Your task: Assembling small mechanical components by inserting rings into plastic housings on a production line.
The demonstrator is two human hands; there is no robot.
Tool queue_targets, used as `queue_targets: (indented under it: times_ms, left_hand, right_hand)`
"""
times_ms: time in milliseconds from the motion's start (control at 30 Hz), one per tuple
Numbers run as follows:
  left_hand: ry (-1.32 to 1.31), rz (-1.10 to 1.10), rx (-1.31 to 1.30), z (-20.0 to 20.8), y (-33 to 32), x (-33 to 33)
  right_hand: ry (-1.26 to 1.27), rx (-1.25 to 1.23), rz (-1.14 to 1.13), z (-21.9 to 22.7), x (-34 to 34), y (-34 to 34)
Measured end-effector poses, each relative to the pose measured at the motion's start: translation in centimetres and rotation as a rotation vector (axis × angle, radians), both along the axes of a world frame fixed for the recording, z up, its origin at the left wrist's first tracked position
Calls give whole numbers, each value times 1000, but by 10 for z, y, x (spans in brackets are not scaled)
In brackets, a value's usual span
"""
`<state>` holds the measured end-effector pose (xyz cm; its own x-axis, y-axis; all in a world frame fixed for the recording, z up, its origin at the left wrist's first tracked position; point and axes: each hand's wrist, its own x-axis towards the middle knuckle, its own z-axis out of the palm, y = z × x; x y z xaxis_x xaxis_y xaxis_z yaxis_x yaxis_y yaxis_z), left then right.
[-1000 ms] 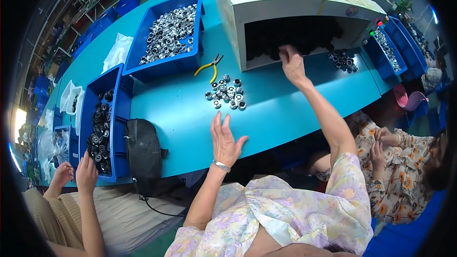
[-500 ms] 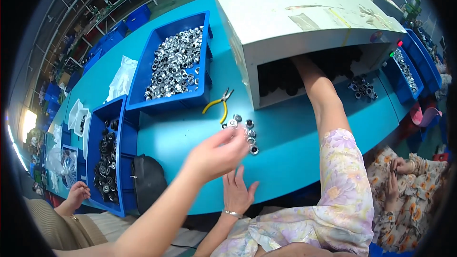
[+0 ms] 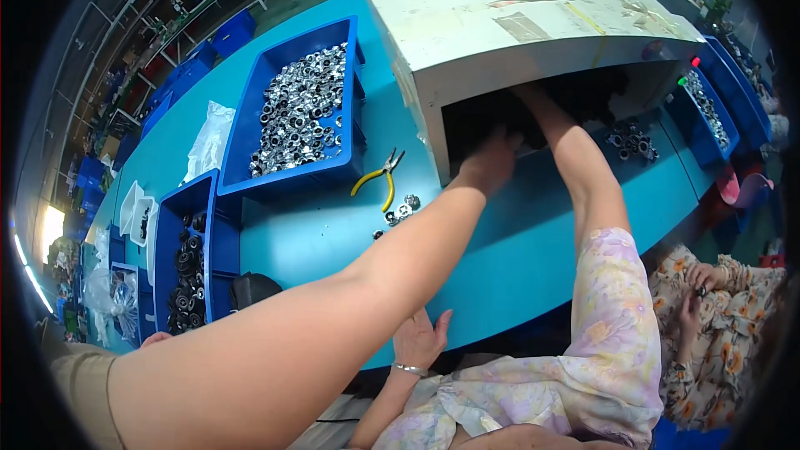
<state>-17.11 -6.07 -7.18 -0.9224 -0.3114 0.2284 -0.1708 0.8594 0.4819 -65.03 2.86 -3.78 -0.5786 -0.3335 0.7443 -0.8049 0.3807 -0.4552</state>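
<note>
— Where are we with our right hand (image 3: 492, 162)?

— At the mouth of the pale machine box (image 3: 517, 25), which stands on the far side of the turquoise surface (image 3: 333, 242). Our arm runs up to it from the lower left. The fingers are lost against the dark opening (image 3: 487, 121), so we cannot tell whether they are spread, closed or holding anything.

— And our left hand (image 3: 154, 338)?

— Only a sliver shows above our forearm, near the bin of black parts (image 3: 218, 275). We cannot tell its fingers either.

— Who else is in that opening?

— A co-worker's arm (image 3: 583, 175) in a flowered sleeve reaches in just to the right of ours. Their other hand (image 3: 421, 337) rests at the near edge of the surface.

— So how do we work it well?

— We judge that the opening is tight for two. We should keep to the left side, move slowly and feel rather than look, as the inside is dark.

— What lies under our arm?

— A few small metal rings (image 3: 400, 210) beside the yellow pliers (image 3: 377, 183). We should keep the forearm lifted, so as not to sweep them.
</note>
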Motion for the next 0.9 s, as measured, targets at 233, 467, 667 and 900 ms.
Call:
queue_targets:
  times_ms: [233, 467, 667, 900]
  left_hand:
    - [64, -29, -24, -9, -5, 4]
    - [278, -153, -100, 0, 15, 5]
    - [306, -267, 355, 54, 85, 13]
    - [123, -285, 1154, 65, 103, 14]
  right_hand:
    - [-1310, -841, 421, 13, 91, 81]
    - [-1285, -968, 820, 41, 256, 157]
    - [-1344, -1017, 815, 32, 354, 183]
    - [-1473, -908, 909, 18, 421, 179]
